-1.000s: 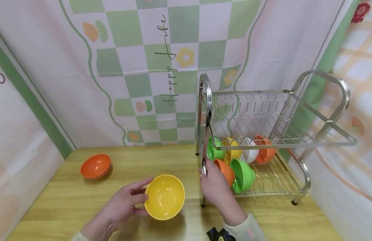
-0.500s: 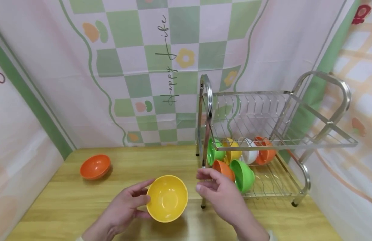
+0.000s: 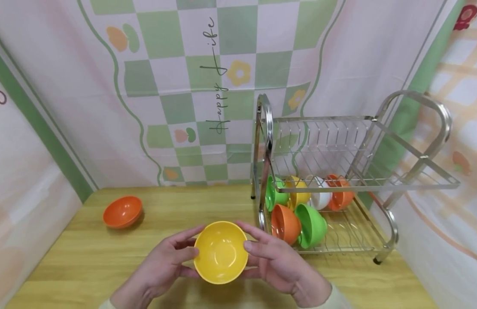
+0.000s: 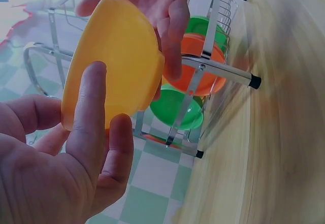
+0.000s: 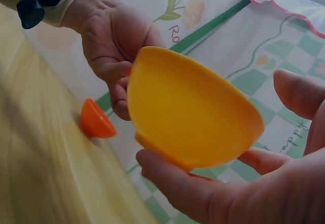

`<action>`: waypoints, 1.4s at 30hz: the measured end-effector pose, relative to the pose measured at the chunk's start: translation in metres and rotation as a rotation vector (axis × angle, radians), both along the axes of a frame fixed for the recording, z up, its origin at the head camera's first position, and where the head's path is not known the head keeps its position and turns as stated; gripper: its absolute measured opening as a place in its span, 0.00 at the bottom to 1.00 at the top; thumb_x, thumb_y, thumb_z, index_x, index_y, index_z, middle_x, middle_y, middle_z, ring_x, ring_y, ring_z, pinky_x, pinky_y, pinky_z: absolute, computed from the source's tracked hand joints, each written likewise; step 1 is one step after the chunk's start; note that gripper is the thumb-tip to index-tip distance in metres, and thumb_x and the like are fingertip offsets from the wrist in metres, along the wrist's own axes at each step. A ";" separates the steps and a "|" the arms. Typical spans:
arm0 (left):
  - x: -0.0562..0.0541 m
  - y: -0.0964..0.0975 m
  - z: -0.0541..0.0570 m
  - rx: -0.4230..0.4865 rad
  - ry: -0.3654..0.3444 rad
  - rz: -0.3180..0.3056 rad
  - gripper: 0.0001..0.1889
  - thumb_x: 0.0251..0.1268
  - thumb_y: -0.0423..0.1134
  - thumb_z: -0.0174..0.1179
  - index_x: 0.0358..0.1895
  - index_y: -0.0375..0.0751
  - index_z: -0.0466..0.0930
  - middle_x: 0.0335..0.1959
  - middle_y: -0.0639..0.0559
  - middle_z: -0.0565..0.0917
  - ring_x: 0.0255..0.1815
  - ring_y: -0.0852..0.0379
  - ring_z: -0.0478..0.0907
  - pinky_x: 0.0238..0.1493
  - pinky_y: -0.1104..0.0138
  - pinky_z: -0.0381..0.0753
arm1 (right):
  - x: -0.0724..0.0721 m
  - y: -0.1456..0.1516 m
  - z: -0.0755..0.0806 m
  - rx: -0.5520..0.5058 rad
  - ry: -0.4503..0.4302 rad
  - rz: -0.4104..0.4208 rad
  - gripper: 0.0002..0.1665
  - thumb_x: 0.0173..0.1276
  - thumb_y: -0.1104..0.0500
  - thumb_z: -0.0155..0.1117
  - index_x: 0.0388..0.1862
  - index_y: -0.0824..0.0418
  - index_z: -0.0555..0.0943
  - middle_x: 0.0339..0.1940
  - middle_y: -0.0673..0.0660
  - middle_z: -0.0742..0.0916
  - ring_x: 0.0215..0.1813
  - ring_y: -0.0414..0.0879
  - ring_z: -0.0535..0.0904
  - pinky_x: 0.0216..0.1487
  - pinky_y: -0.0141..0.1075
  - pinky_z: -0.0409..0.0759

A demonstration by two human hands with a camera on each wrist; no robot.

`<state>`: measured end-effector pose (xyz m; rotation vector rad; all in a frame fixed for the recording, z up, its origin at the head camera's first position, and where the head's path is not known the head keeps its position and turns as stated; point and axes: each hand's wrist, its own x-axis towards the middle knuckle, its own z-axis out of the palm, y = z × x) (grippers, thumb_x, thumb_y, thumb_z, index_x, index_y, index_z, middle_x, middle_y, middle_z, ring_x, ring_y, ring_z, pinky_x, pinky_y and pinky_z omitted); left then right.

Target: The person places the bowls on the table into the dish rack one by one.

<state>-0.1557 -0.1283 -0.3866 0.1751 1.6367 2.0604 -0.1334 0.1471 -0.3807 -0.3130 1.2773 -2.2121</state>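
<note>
A yellow bowl (image 3: pixel 220 252) is held between both hands above the table, its hollow turned toward the head camera. My left hand (image 3: pixel 166 262) grips its left side, the thumb at the rim and the other fingers spread along the outside, as the left wrist view shows. Around the right side comes my right hand (image 3: pixel 281 262), the index finger reaching along the far rim and other fingers under the base. In the right wrist view the right thumb stands a little off the yellow wall, while in the head view its tip overlaps the rim.
A two-tier metal dish rack (image 3: pixel 267 161) stands at the right, its lower tier carrying several bowls, among them an orange bowl (image 3: pixel 285 224) and a green bowl (image 3: pixel 312 225) in front. An orange-red bowl (image 3: pixel 123 211) sits on the wooden table (image 3: pixel 87 257) at the left. A patterned curtain (image 3: pixel 168 111) hangs behind.
My right hand has let go of the rack's left post and moved left to the yellow bowl. My left hand has carried the bowl slightly to the right.
</note>
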 end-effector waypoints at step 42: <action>-0.002 0.014 0.001 0.138 -0.056 -0.023 0.33 0.68 0.28 0.60 0.76 0.39 0.62 0.59 0.33 0.70 0.47 0.43 0.80 0.43 0.53 0.87 | -0.003 0.008 -0.002 -0.064 0.070 -0.074 0.36 0.79 0.65 0.51 0.81 0.61 0.52 0.66 0.69 0.73 0.57 0.63 0.80 0.56 0.60 0.78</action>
